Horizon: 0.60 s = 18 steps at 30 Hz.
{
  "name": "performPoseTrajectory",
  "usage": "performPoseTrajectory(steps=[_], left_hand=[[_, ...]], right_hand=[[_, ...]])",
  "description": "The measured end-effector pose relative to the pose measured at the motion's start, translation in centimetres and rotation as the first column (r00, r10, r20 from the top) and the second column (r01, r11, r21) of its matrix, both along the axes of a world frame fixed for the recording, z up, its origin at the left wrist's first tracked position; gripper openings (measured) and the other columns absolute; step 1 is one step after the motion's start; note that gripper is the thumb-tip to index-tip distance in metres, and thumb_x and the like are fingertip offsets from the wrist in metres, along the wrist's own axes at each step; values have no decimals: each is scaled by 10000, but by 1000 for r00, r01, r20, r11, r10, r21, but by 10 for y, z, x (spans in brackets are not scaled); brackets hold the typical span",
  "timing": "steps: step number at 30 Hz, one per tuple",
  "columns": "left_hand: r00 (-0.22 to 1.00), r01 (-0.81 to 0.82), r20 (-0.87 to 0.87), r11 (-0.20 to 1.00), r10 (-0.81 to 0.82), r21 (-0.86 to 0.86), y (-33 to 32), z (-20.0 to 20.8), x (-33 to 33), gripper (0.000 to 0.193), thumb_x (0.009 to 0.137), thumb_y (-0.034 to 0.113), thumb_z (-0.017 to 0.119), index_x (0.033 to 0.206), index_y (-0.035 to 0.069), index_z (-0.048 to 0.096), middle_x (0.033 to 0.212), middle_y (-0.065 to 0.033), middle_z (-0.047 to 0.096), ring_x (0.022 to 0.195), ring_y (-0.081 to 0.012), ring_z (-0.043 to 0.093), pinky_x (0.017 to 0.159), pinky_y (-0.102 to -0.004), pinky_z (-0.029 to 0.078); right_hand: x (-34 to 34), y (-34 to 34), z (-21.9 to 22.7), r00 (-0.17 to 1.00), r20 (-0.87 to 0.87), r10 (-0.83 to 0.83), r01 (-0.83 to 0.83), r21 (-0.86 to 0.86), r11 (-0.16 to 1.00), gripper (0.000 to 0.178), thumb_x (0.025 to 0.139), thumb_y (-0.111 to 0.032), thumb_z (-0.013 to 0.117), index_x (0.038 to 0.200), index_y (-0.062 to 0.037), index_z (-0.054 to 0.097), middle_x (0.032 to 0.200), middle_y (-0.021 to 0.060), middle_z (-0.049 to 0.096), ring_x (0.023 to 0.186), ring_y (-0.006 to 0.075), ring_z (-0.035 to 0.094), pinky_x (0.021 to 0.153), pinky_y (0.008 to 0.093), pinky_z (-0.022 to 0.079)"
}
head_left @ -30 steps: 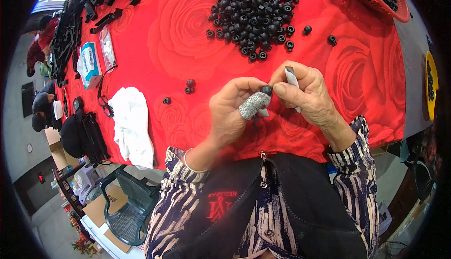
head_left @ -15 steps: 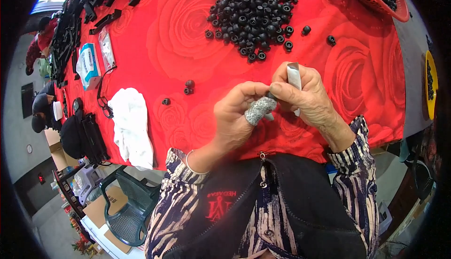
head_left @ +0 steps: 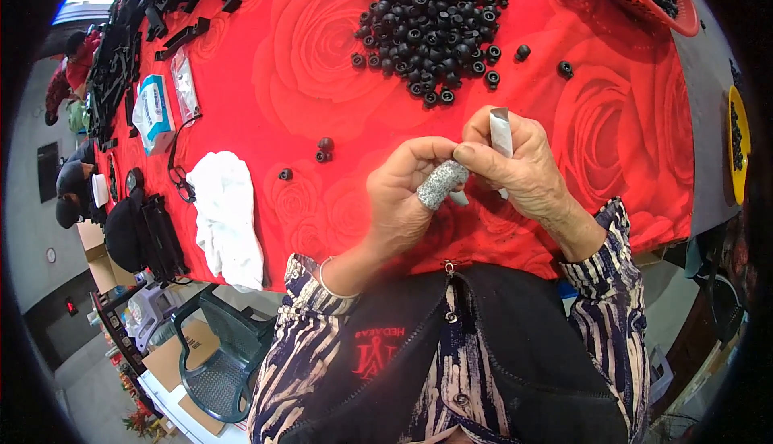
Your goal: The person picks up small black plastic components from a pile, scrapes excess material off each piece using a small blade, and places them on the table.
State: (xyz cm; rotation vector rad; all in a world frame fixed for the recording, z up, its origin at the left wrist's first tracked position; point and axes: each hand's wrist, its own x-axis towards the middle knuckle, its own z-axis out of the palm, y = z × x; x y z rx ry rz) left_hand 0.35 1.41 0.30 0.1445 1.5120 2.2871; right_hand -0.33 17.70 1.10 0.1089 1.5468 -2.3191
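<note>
My two hands meet over the near side of the red cloth. My left hand [head_left: 407, 194] is closed in a pinch, its thumb wrapped in a speckled grey cover [head_left: 440, 186]. What its fingertips hold is hidden. My right hand [head_left: 523, 162] is closed around a thin flat metal strip with a pale wrapping [head_left: 501, 132], whose upper end sticks up past the fingers. The right thumb presses against the left fingertips. Beyond the hands lies a heap of small black round caps [head_left: 431, 21], several with hollow ends showing.
A few loose caps [head_left: 324, 150] lie left of my hands. Further left are a white cloth [head_left: 224, 218], a tissue box [head_left: 153, 114], scissors [head_left: 179, 174] and long black parts [head_left: 113, 82]. A red basket [head_left: 684, 21] and a yellow bowl [head_left: 738, 146] stand at the right.
The right hand and its strip have shifted slightly left. A dark bit that showed between the fingertips is now mostly covered by the fingers.
</note>
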Motion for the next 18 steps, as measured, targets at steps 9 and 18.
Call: performPoseTrajectory(steps=[9, 18], left_hand=[[999, -25, 44, 999, 26, -27, 4, -2, 3, 236, 845, 5, 569, 1060, -44, 486, 892, -85, 588, 778, -122, 588, 628, -247, 519], [1000, -27, -10, 992, 29, 124, 3, -11, -8, 202, 847, 51, 585, 1018, -14, 499, 909, -49, 570, 746, -91, 564, 604, -214, 490]], right_hand=[[2, 0, -3, 999, -11, -53, 53, 21, 998, 149, 851, -155, 611, 761, -39, 584, 664, -33, 560, 596, 23, 477, 508, 184, 379], [6, -5, -9, 994, 78, -77, 88, -150, 985, 177, 912, -194, 516, 793, -65, 537, 566, -56, 417, 447, 17, 346, 394, 171, 281]])
